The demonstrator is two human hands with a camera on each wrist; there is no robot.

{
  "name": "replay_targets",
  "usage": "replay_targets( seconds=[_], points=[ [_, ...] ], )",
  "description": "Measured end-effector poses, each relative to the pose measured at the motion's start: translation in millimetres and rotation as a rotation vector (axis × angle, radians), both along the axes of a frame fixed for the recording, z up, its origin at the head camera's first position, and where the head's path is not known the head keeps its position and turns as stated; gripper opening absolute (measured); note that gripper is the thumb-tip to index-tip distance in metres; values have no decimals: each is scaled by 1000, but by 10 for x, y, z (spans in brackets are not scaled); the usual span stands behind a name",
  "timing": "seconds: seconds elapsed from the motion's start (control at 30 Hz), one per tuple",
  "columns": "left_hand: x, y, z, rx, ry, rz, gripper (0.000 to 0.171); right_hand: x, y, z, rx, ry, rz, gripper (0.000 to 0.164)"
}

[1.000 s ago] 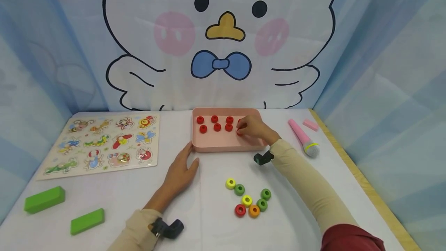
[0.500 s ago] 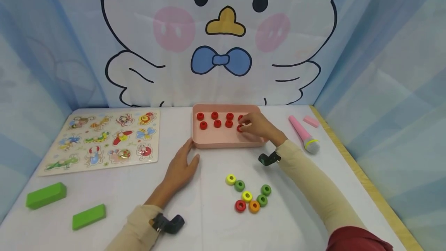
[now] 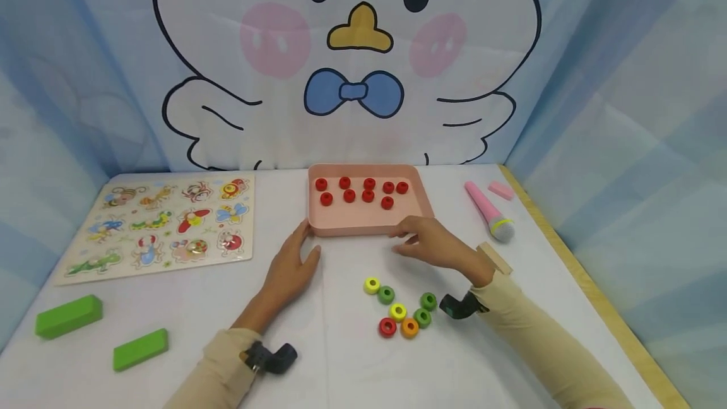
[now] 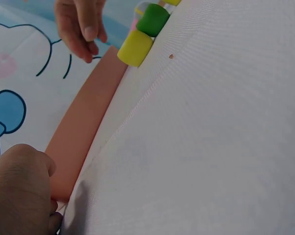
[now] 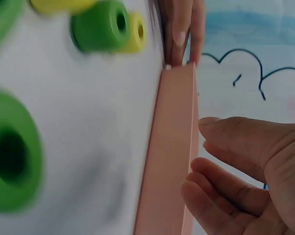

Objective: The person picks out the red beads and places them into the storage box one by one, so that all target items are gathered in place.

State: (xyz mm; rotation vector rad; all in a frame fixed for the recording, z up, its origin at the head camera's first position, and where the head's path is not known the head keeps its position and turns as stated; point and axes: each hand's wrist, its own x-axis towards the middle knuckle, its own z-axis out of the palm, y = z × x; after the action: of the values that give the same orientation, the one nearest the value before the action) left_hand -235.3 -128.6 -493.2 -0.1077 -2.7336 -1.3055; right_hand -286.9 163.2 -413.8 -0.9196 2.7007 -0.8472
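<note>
A pink tray (image 3: 372, 230) stands at the back of the white table, with several red beads (image 3: 349, 195) set out in two rows inside it. My left hand (image 3: 289, 270) rests on the table with its fingertips at the tray's front left corner, the thumb spread apart. Over the tray's front right edge is my right hand (image 3: 434, 243), its fingers loosely bent and nothing between them. In the right wrist view that hand's thumb and fingers (image 5: 235, 134) stand apart beside the tray wall (image 5: 169, 147). Nearer me lie loose yellow beads (image 3: 397, 312), green beads (image 3: 422, 318), a red bead (image 3: 387, 327) and an orange bead (image 3: 409, 328).
An insect puzzle board (image 3: 165, 226) lies at the left, with two green blocks (image 3: 69, 317) in front of it. To the right are a pink toy microphone (image 3: 488, 212) and a small pink block (image 3: 501, 190). A wooden block (image 3: 495, 258) shows behind my right wrist.
My right hand has let go of a red bead in the tray and drawn back toward me, over the front edge. My left hand stays at the corner. The head view has tilted slightly.
</note>
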Motion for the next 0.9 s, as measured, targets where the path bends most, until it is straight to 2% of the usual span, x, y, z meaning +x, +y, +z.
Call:
replay_targets(
  seconds=[0.13,0.27,0.37,0.47,0.57,0.9],
  points=[
    [3,1,-2,6,-1,-2,68,293,25,-31,-22,-30,95,29],
    [-4,0,-18,1,4,-4,68,565,15,-51,-43,-118,178,27],
    [-11,1,-23,2,7,-5,68,716,-6,-79,-53,-204,221,27],
    [-18,-1,-25,1,1,0,68,824,-38,-104,-43,-252,244,27],
    [-23,1,-24,2,-7,4,68,905,-69,-125,2,-231,270,25],
    [-12,22,-10,7,-24,12,68,1046,-119,-179,170,-34,334,16]
  ],
)
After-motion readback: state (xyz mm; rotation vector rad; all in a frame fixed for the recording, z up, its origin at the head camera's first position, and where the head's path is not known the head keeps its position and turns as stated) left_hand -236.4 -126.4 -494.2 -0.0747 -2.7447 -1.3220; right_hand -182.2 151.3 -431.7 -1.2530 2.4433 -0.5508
